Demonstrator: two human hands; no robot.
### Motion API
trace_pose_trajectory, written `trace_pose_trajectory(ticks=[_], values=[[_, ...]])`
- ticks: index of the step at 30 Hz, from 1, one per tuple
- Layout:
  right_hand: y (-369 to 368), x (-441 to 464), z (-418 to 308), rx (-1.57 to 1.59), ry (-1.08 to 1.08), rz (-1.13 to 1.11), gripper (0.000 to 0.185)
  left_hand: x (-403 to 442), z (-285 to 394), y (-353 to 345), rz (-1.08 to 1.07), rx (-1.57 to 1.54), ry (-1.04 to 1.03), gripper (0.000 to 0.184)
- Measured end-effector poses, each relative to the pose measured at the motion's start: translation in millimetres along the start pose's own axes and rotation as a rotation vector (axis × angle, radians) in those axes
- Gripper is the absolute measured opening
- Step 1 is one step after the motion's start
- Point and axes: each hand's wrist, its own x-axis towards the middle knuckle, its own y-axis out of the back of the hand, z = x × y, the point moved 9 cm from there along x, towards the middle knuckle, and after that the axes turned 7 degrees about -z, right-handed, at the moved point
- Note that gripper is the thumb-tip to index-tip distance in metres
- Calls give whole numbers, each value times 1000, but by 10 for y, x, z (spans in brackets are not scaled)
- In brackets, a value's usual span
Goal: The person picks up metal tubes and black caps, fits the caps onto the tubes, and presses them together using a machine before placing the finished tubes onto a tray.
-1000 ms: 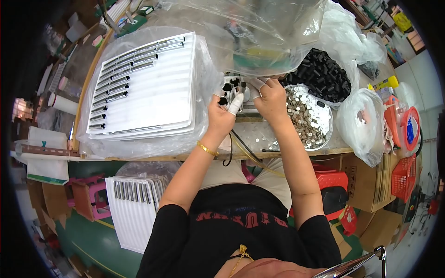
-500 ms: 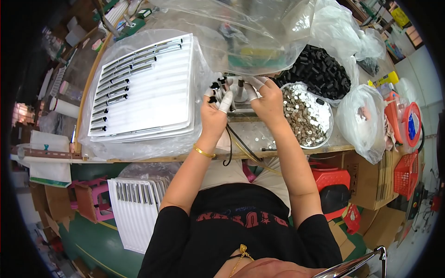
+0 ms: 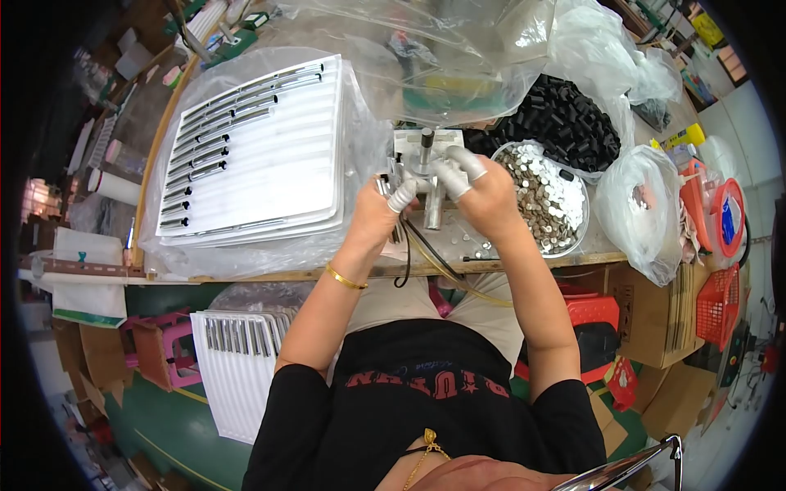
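Note:
My left hand (image 3: 378, 208), with white covers on its fingertips, is closed around several shiny metal tubes (image 3: 396, 229). To its right, my right hand (image 3: 483, 190) has covered fingers curled at another metal tube (image 3: 434, 209), which slants down toward the table edge. Just beyond the hands is a small metal fixture (image 3: 446, 141) with an upright dark-topped post (image 3: 426, 141). The fingers partly hide the ends of the tubes and the fixture's lower part.
White ridged trays (image 3: 303, 155) with rows of tubes lie at the left. Right of the hands are a bowl of small metal discs (image 3: 536, 200) and a bag of black caps (image 3: 565, 123). Clear plastic (image 3: 458, 74) covers the back; cables (image 3: 422, 245) hang over the front edge.
The black ends of the tubes in my left hand have dropped from view, and the tubes now point toward me. My right hand has moved nearer me, with a tube now visible at its fingers.

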Motion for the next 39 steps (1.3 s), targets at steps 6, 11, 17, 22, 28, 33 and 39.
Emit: trace_pose_trajectory(ticks=[6,11,17,22,28,33,39], values=[[116,-561,517,264,-448,303,42,142,412,-88,217,1052,-638,34],[-77,-812,643,525,-759,255,33,371,266,-247,132,1351,-628,32],[-221,-877,672,604,-753,319,31,397,260,-186,165,1330,-587,31],[-172,-784,614,571,-801,228,30,391,205,-189,151,1292,-613,29],[-238,-824,664,665,-809,284,29,198,212,-391,36,1250,-656,29],[-209,-790,678,767,-859,308,29,8,398,-299,150,997,-665,28],[-271,-734,687,864,-894,283,31,40,484,-349,21,570,-577,21]])
